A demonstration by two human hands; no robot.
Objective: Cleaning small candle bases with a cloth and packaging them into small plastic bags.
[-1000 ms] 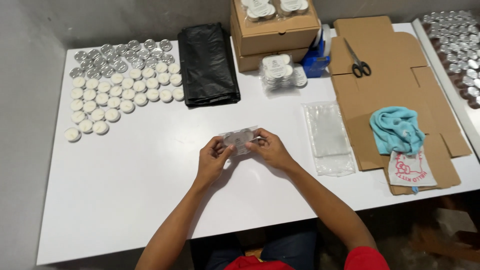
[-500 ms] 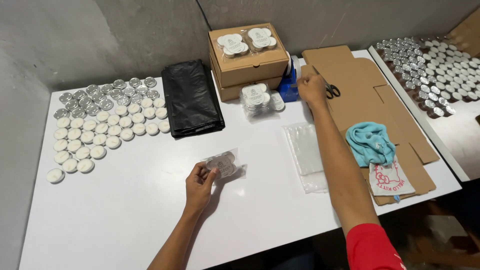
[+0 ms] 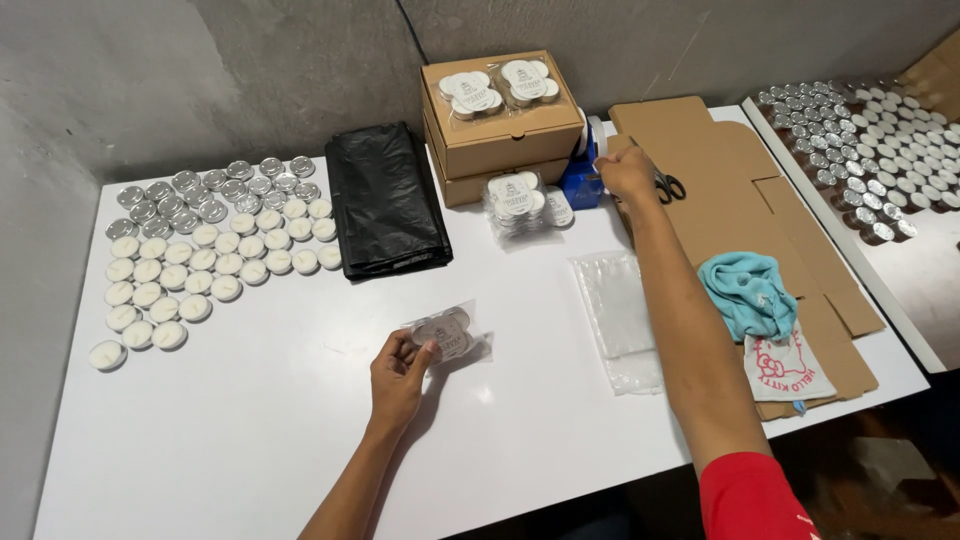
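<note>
1. Head view, your left hand (image 3: pixel 398 368): it rests on the white table (image 3: pixel 250 420) at about 6 o'clock of the frame; its fingers close around the lower left edge of a clear packet of tealights (image 3: pixel 447 335), thumb on top; the packet lies flat on the table, touching only that hand.
2. Head view, your right hand (image 3: pixel 627 172): the arm stretches out to about 1 o'clock; the fingers are curled at the blue tape dispenser (image 3: pixel 580 180), touching or nearly touching it; whether they grip anything, you cannot tell from here.
3. Around the right hand: scissors (image 3: pixel 668 186) lie just at its 3 o'clock on the flattened cardboard (image 3: pixel 740 200); two stacked cardboard boxes (image 3: pixel 500 140) stand at its 9 o'clock, with filled packets on the top lid; a pile of filled packets (image 3: pixel 520 205) sits on the table in front of the boxes.
4. Between your arms: a stack of empty clear bags (image 3: pixel 615 315) lies at 3 o'clock of the held packet, well apart from it.
5. Far left, at 10 o'clock: rows of loose tealights (image 3: pixel 190 260) stand on the table; a folded black plastic bag (image 3: pixel 385 200) lies just to their right.
6. Right side: a teal cloth (image 3: pixel 748 292) lies on the cardboard at 3 o'clock; a second table (image 3: pixel 900 270) beyond it carries many more tealights (image 3: pixel 870 140).
</note>
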